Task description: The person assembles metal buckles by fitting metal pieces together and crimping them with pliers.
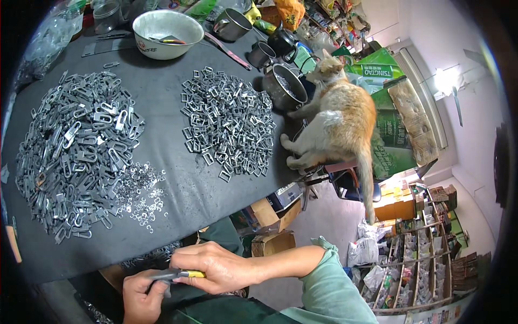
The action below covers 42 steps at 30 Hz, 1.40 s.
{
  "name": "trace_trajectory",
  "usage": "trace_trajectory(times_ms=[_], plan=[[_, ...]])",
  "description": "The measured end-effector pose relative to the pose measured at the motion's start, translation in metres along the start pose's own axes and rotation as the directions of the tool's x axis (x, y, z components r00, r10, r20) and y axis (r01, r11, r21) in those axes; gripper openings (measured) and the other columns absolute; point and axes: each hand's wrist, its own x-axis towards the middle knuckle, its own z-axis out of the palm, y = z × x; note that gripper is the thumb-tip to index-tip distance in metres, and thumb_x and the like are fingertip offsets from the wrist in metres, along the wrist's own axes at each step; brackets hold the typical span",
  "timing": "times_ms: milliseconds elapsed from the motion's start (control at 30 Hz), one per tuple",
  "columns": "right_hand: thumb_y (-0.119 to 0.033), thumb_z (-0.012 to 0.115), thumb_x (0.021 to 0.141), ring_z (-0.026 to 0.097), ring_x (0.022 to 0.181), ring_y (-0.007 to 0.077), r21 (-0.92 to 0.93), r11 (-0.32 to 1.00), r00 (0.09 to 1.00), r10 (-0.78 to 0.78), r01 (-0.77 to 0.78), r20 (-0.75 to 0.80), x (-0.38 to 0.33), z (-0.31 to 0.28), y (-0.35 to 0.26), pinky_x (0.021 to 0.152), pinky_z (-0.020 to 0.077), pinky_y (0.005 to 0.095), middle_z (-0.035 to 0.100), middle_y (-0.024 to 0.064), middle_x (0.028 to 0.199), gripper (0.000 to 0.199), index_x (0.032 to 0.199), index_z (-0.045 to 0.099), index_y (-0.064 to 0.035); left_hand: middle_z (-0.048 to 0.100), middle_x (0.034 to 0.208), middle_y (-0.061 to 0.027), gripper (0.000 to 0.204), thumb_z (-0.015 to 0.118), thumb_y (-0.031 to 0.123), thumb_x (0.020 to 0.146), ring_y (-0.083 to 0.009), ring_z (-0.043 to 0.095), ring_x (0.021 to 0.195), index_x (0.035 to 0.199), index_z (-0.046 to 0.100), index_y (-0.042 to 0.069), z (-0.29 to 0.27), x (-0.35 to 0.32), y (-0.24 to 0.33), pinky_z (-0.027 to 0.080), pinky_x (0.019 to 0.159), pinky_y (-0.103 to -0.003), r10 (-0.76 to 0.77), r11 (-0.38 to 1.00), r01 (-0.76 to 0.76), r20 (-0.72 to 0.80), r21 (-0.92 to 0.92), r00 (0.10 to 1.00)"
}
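Note:
My right hand (213,265) is closed round a pair of pliers (192,274) with yellow-and-grey handles, over my lap in front of the table edge. The grey jaws point left, to the fingertips of my left hand (141,298). Those fingers are pinched together at the jaws; what they hold is too small and hidden to name. On the table beyond lie a big heap of flat metal hooks (75,151), a small pile of tiny metal rings (143,189) and a heap of rectangular metal frames (229,121).
A cat (340,119) stands at the table's right edge beside a metal pot (284,86). At the back sit an enamel bowl (167,35) with tools in it and a metal mug (232,24). Cardboard boxes (272,243) stand below the table; a shelf of bags (410,264) is farther right.

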Motion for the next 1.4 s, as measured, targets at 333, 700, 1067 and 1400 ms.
trace_trajectory(times_ms=[333,700,1067,1400], plan=[[-0.012,0.060,0.095,0.058,0.067,0.0308,0.117,0.960,0.958,0.233,-0.254,0.165,0.005,0.007,0.007,0.064,0.0459,0.0395,0.058,0.0190,0.076,0.016,0.098,0.053,0.0026,0.064,0.073,-0.0113,0.009,0.061,0.008,0.090,-0.0145,0.060,0.058,0.090,0.062,-0.002,-0.001,0.000,0.002,0.045,0.052,-0.029,0.470,0.749,-0.405,0.009,0.524,0.882],[-0.029,0.077,0.082,0.058,0.067,0.0337,-0.407,0.914,1.000,-0.001,-0.002,-0.007,0.006,-0.024,0.011,0.061,0.0459,0.0399,0.059,0.0142,0.076,0.036,0.095,0.062,0.0008,0.060,0.078,-0.0002,0.033,0.055,0.008,0.098,-0.0045,0.049,0.061,0.130,0.055,0.001,-0.020,-0.005,0.002,0.037,0.053,-0.019,-0.321,0.800,0.453,0.357,-0.394,0.877],[-0.028,0.077,0.069,0.053,0.100,0.0258,-0.968,0.202,0.979,-0.169,0.149,0.116,0.043,-0.072,0.025,0.090,0.0398,0.0435,0.051,0.0069,0.097,0.040,0.102,0.058,-0.0134,0.062,0.072,-0.0055,0.039,0.061,0.022,0.094,-0.0065,0.055,0.059,0.124,0.053,-0.002,-0.018,-0.009,0.001,0.037,0.051,-0.018,-0.241,0.744,0.434,0.401,-0.508,0.884],[-0.029,0.075,0.070,0.054,0.096,0.0220,-0.909,0.178,0.922,-0.162,0.377,0.351,0.074,-0.090,0.025,0.088,0.0418,0.0392,0.050,0.0039,0.093,0.037,0.099,0.058,-0.0149,0.065,0.084,-0.0018,0.033,0.058,0.018,0.098,-0.0039,0.056,0.072,0.126,0.054,0.000,-0.021,-0.009,0.001,0.042,0.062,-0.020,-0.234,0.774,0.440,0.440,-0.455,0.867]])
